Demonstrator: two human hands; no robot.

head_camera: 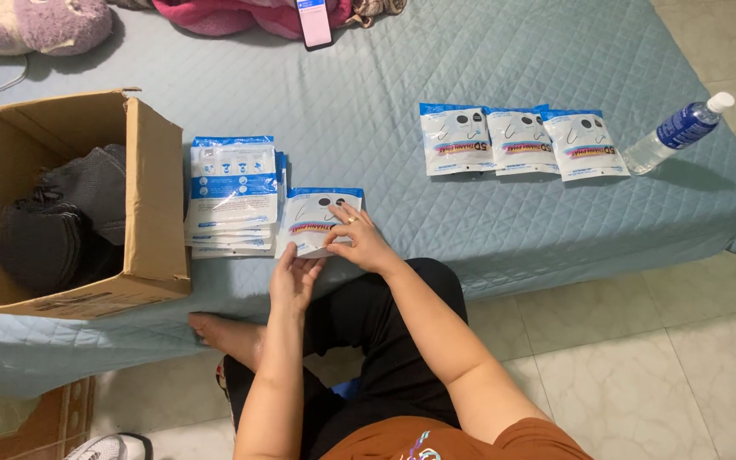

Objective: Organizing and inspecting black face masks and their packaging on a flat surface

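Observation:
A white and blue plastic pouch lies near the front edge of the blue quilted bed. My right hand rests flat on its lower right part, a ring on one finger. My left hand touches the pouch's bottom edge with its fingertips, fingers apart. Just left of the pouch is a stack of similar pouches. Three filled pouches lie side by side further right on the bed.
An open cardboard box with dark fabric items stands at the left. A plastic water bottle lies near the bed's right edge. A phone, pink cloth and a plush toy are at the far side. Tiled floor lies below.

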